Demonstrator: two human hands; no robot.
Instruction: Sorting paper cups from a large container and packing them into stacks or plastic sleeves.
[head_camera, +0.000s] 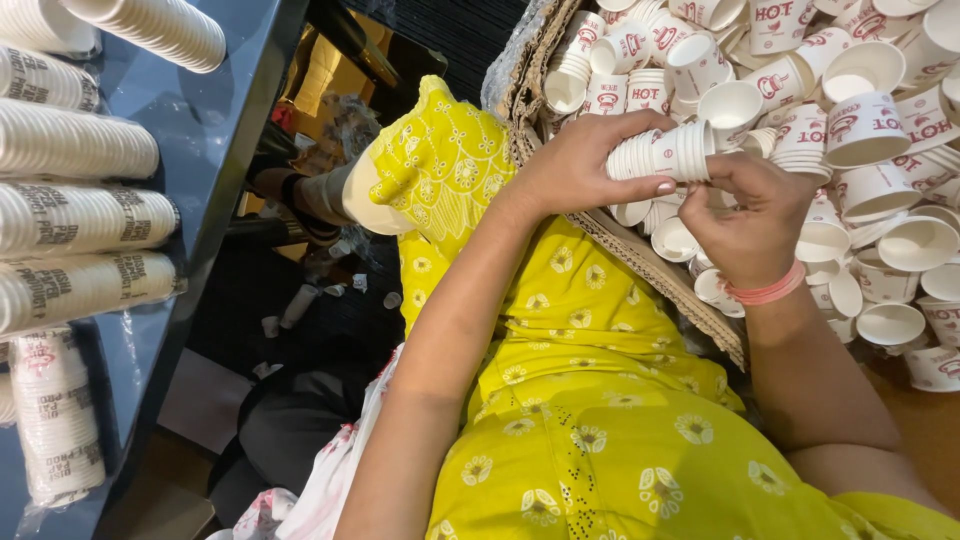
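1. The short stack of nested white paper cups (662, 155) lies on its side between your two hands, above the near edge of the cardboard box (640, 262). Its long axis runs roughly 9 to 3 o'clock, the open mouths pointing toward 3 o'clock.
2. Your left hand (585, 160) has its grip clamped around the stack's closed end, fingers over the top and thumb beneath, so the stack extends from it toward 3 o'clock.
3. Your right hand (755, 225) sits at about 4 o'clock from the stack, fingertips pinched on its open end; both hands touch it, the left carrying more of its length.
4. Behind and beside the stack, from 12 to 4 o'clock, the box holds a heap of loose cups (865, 130) printed in red, lying every way.
5. Far off at 9 o'clock, long wrapped sleeves of cups (85, 215) lie side by side on the dark blue surface (215, 120).
6. Your yellow flowered garment (590, 400) fills the view at 6 o'clock.
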